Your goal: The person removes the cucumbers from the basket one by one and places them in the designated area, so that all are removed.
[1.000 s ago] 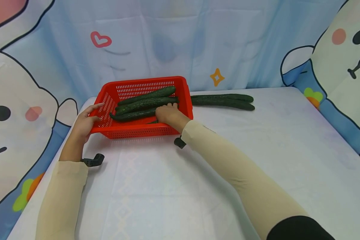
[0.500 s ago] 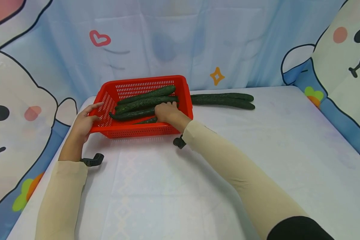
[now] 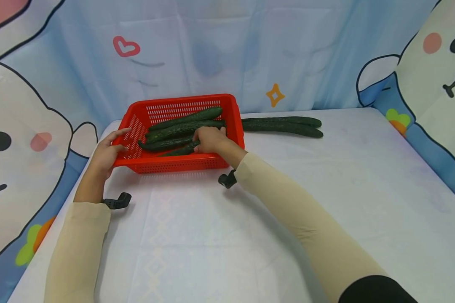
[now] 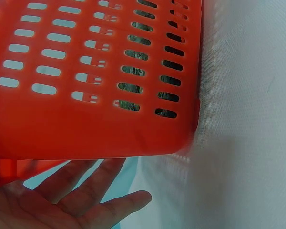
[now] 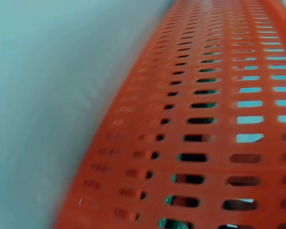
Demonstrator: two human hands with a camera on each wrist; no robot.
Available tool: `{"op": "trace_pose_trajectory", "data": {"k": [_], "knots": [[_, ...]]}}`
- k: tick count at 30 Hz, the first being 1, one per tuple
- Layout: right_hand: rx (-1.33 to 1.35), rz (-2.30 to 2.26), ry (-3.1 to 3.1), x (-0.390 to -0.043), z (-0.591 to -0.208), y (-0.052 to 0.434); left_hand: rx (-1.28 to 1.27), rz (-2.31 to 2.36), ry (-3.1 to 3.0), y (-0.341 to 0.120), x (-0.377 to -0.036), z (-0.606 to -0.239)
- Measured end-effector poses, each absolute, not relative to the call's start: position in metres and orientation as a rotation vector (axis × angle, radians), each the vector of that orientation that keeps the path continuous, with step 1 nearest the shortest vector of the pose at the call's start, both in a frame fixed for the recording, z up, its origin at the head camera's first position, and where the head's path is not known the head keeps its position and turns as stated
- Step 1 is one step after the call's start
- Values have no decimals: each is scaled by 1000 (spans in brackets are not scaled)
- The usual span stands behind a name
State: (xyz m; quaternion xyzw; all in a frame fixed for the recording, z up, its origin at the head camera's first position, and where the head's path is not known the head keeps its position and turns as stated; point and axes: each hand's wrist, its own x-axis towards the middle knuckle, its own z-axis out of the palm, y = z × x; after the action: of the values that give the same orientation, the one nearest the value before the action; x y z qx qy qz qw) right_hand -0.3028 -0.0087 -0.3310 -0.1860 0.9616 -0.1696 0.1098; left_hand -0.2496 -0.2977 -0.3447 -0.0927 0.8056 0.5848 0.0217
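A red perforated plastic basket (image 3: 182,168) stands on the white-covered table, tilted toward me in view. My left hand (image 3: 105,155) holds its left rim, with the thumb and a finger over the edge. Other fingers (image 4: 93,191) of that hand show outside, under the rim, in the left wrist view. Inside the basket, my right hand (image 3: 214,141) grips the right end of the front cucumber (image 3: 180,150); its fingertips are partly hidden. Behind this one lie further dark green cucumbers (image 3: 186,128), roughly side by side. The right wrist view shows only the basket's slotted outer wall (image 5: 205,119) and table.
More cucumbers (image 3: 288,128) lie together on the table (image 3: 197,235), right of the basket. A blue printed curtain (image 3: 220,50) hangs directly behind the table, and cartoon-printed cloth stands at both sides. A black camera mount (image 3: 227,179) sits at my right wrist.
The front cucumber, mostly hidden under my right hand earlier, now shows more of its length along the basket's front. My right hand has shifted slightly left and turned. The left hand stays put.
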Motion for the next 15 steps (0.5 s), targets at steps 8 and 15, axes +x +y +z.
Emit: {"op": "trace_pose_trajectory", "data": {"k": [8,15], "knots": [[-599,-711,2824,-302,-330,-4,-293,1815,2493,-298,-250,-344],[-693,-778,2879,-299,-329,-2,-301,1833,2469,-299,-250,-343]]}}
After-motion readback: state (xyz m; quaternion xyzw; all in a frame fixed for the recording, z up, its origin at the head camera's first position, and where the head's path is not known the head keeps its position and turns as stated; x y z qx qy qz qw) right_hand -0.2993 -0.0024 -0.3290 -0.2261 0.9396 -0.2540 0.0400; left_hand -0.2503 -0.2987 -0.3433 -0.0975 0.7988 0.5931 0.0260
